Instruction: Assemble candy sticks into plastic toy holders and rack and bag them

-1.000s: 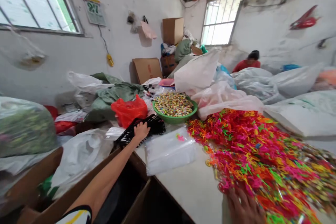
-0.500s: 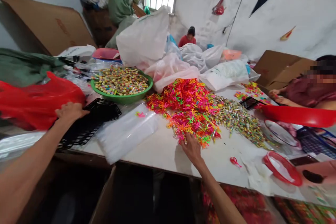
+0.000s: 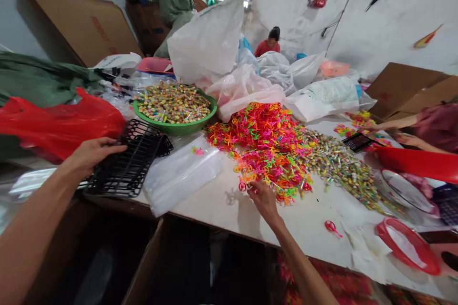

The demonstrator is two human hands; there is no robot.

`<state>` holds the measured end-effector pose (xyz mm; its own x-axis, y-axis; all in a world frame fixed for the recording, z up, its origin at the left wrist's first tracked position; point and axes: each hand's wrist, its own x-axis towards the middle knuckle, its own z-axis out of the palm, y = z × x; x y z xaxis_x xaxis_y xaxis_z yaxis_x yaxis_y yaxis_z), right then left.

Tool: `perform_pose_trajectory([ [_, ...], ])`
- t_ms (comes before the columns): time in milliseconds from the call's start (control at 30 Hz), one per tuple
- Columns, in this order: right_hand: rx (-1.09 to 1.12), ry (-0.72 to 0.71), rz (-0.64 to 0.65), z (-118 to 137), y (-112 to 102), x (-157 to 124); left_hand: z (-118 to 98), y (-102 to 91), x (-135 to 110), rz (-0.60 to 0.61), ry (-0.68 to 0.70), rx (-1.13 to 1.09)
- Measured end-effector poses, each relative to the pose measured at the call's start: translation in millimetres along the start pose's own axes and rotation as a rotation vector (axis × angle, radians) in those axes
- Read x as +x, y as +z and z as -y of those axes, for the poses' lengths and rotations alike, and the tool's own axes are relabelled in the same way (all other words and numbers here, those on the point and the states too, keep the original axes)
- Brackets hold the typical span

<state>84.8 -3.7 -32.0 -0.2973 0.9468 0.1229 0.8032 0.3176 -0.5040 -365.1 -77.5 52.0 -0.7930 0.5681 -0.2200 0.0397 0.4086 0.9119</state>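
From the head view, the left hand point(image 3: 93, 153) lies open against a black plastic grid rack point(image 3: 125, 165). The right hand point(image 3: 264, 201) is pinched closed at the near edge of a heap of neon plastic shapes point(image 3: 263, 150) on the white surface point(image 3: 315, 219); whether it grips a piece cannot be told.

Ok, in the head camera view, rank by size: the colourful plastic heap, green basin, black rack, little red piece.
Largest: the colourful plastic heap. Then the green basin and the black rack, too alike to rank, the rack being nearer the camera. Smallest: the little red piece.
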Motion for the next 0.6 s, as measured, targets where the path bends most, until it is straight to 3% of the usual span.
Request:
perform_pose_trajectory([
  [67,0.065,-0.022,0.070,-1.3,9.1,-7.9,8.6,0.3,-33.0,0.153,-0.101,-0.124],
  [133,0.080,-0.006,0.122,-2.4,17.0,-13.5,22.2,14.3,-74.2,0.203,-0.102,-0.273],
  [267,-0.034,0.129,0.070,-4.6,25.2,-13.1,58.9,85.7,-163.8,0.452,-0.174,-0.447],
  [367,-0.099,0.178,0.004,-6.7,27.4,-2.0,84.5,145.1,-212.6,0.632,-0.271,-0.432],
  [467,-0.071,0.188,-0.029,-7.9,28.5,9.9,101.6,173.6,-234.2,0.721,-0.290,-0.373],
  [533,0.022,0.206,-0.028,-7.4,29.2,13.2,108.7,171.3,-235.7,0.779,-0.226,-0.267],
  [600,0.127,0.202,-0.023,-5.7,30.3,11.7,112.4,159.0,-229.5,0.810,-0.060,-0.055],
])
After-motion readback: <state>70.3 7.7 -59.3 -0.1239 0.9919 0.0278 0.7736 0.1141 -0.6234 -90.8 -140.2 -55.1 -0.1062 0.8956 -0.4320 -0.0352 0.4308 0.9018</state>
